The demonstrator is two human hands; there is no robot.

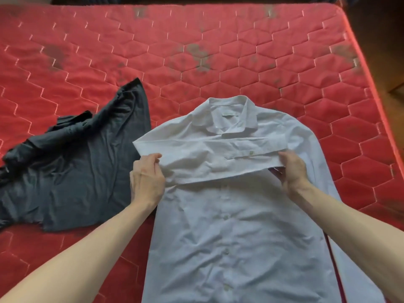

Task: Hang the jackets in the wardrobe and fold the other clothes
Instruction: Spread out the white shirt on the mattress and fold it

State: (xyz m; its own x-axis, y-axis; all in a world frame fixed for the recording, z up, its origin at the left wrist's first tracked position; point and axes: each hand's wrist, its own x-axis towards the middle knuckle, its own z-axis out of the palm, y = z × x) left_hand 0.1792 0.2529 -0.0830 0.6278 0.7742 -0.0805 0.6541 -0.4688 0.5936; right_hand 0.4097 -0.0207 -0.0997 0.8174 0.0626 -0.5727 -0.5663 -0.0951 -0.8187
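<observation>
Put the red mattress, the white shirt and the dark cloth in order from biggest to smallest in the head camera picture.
1. Red mattress, fills most of the view.
2. White shirt, though it lies nearest the camera and runs off the bottom edge.
3. Dark cloth, crumpled, so its true size is unsure.

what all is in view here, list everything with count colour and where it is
white shirt: one, white, buttoned, lying face up on the mattress, collar at the far end
sleeve: one, white, folded across the shirt's chest
dark garment: one, dark grey, crumpled on the mattress left of the shirt
mattress: one, red, quilted, stained, under everything
floor: brown wood, far right
left hand: one, pinches the sleeve's left end
right hand: one, grips the sleeve's cuff end
</observation>
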